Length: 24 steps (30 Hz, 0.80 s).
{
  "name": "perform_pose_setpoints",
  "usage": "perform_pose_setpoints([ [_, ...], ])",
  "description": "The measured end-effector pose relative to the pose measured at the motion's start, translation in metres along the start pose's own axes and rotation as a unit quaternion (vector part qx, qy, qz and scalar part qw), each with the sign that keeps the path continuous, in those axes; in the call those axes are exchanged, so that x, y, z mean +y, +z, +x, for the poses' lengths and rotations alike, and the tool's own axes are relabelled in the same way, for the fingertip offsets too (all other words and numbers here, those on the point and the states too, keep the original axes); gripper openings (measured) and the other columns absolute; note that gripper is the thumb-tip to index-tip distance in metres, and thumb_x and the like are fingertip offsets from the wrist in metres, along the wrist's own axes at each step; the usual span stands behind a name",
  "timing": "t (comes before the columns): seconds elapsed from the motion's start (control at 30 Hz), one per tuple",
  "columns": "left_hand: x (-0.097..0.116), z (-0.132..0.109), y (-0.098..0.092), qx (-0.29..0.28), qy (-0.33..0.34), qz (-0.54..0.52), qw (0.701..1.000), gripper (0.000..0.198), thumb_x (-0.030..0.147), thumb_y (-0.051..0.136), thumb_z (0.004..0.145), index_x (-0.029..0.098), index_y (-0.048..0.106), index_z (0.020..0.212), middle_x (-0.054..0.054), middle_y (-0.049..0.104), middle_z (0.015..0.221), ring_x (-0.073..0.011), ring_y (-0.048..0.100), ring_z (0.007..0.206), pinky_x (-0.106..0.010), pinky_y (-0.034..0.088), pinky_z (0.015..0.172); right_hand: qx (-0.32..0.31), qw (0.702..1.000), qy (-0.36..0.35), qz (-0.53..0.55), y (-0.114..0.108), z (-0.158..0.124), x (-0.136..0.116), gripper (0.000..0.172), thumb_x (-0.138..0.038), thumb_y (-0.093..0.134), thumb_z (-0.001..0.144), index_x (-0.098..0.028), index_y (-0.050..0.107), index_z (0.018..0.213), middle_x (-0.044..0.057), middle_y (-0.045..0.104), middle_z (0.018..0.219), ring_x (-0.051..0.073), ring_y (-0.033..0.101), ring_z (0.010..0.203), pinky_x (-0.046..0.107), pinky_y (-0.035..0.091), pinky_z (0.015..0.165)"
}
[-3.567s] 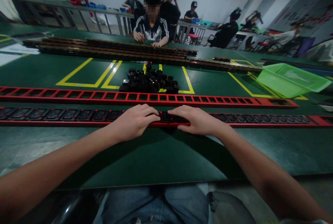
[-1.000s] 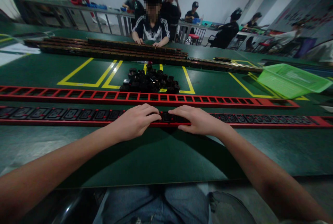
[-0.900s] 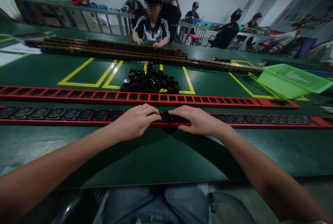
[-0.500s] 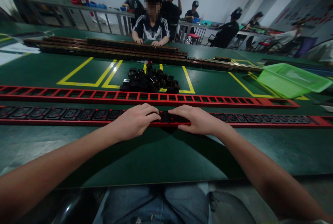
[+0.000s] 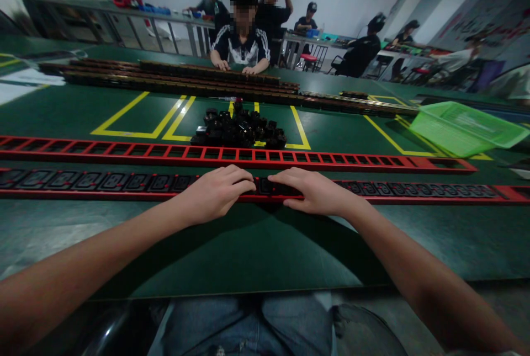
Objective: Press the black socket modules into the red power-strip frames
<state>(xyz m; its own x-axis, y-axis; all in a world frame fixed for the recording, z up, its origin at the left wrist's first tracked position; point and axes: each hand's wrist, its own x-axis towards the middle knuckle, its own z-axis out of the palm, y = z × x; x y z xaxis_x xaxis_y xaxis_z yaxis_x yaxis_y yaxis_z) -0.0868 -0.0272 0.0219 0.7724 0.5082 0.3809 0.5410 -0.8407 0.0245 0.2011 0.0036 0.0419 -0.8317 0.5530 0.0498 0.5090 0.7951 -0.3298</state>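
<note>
A long red frame point(image 5: 501, 192) lies across the table in front of me, with a row of black socket-like pieces point(image 5: 136, 181) set in it. My left hand point(image 5: 217, 191) rests on this row left of the middle, its fingers reaching over the frame. To the right, my right hand point(image 5: 314, 190) lies over the same row, fingers stretched out and thumb apart. One black piece point(image 5: 266, 185) shows in the gap between my hands. The pieces right under my fingers are hidden. I see nothing lifted in either hand.
Just behind runs a second red frame point(image 5: 418, 163) with open slots. Beyond it are a pile of black pieces point(image 5: 240, 128), a green basket point(image 5: 467, 129) and long dark strips point(image 5: 178, 80). A person point(image 5: 244, 47) sits opposite, hands near those strips; others sit farther back.
My hands stay in the same place on the row. In the background, a person at the far table has moved slightly.
</note>
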Motion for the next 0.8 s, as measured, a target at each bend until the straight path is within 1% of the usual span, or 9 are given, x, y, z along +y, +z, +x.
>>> perform_pose_setpoints([
  [0.13,0.0002,0.0002,0.0,0.005,0.002,-0.002,1.0,0.028,0.008,0.046,0.094,0.015,0.064,0.114,-0.011,0.066,0.119,-0.0229,0.06,0.107,-0.038,0.053,0.093,0.002,1.0,-0.001,-0.004,-0.0001,-0.0003,0.0009,0.062,-0.026,0.067,0.089,-0.024,0.048,0.148,0.012,0.06,0.138,0.027,0.058,0.124,0.043,0.049,0.103],
  [0.23,0.0005,0.0006,-0.0002,0.007,0.002,-0.003,1.0,0.028,0.008,0.046,0.094,0.014,0.064,0.114,-0.011,0.066,0.119,-0.0226,0.06,0.107,-0.038,0.053,0.093,-0.006,1.0,-0.014,-0.012,-0.0002,-0.0006,0.0008,0.066,-0.025,0.064,0.091,-0.028,0.041,0.153,0.011,0.058,0.139,0.026,0.057,0.125,0.044,0.049,0.104],
  [0.3,0.0005,0.0008,-0.0004,0.006,0.004,0.0,1.0,0.028,0.008,0.045,0.094,0.014,0.064,0.114,-0.011,0.066,0.119,-0.0227,0.06,0.107,-0.038,0.053,0.093,-0.013,0.999,-0.028,-0.02,-0.0004,-0.0003,-0.0008,0.065,-0.023,0.061,0.094,-0.032,0.038,0.154,0.01,0.054,0.143,0.025,0.055,0.128,0.045,0.049,0.105],
  [0.4,0.0005,0.0008,-0.001,-0.001,0.003,0.003,1.0,0.027,0.008,0.046,0.094,0.014,0.064,0.114,-0.011,0.066,0.118,-0.023,0.06,0.108,-0.038,0.053,0.094,-0.025,0.998,-0.039,-0.035,-0.0008,0.0007,-0.0049,0.058,-0.018,0.056,0.096,-0.036,0.044,0.15,0.009,0.048,0.15,0.026,0.051,0.133,0.048,0.046,0.108],
  [0.5,0.0004,0.0005,-0.0014,-0.004,0.001,0.002,1.0,0.028,0.008,0.047,0.094,0.015,0.064,0.115,-0.011,0.066,0.119,-0.0232,0.06,0.108,-0.038,0.053,0.094,-0.031,0.998,-0.04,-0.037,-0.0014,0.0014,-0.0075,0.052,-0.018,0.055,0.096,-0.032,0.05,0.146,0.011,0.047,0.15,0.028,0.05,0.133,0.049,0.046,0.108],
  [0.67,0.0003,0.0004,-0.0007,0.0,-0.005,-0.007,1.0,0.028,0.008,0.048,0.093,0.015,0.065,0.115,-0.012,0.066,0.118,-0.023,0.061,0.108,-0.039,0.054,0.094,-0.011,0.999,-0.038,0.0,-0.0017,0.0008,-0.0067,0.039,-0.019,0.057,0.095,-0.026,0.059,0.133,0.011,0.052,0.146,0.027,0.053,0.13,0.048,0.047,0.107],
  [0.8,0.0005,0.0008,-0.0012,0.0,-0.003,-0.006,1.0,0.028,0.009,0.046,0.095,0.015,0.064,0.115,-0.011,0.067,0.118,-0.0222,0.061,0.107,-0.037,0.054,0.093,-0.007,0.999,-0.03,0.011,-0.002,0.0005,-0.0065,0.034,-0.018,0.059,0.093,-0.025,0.06,0.127,0.011,0.054,0.144,0.027,0.054,0.128,0.047,0.047,0.107],
])
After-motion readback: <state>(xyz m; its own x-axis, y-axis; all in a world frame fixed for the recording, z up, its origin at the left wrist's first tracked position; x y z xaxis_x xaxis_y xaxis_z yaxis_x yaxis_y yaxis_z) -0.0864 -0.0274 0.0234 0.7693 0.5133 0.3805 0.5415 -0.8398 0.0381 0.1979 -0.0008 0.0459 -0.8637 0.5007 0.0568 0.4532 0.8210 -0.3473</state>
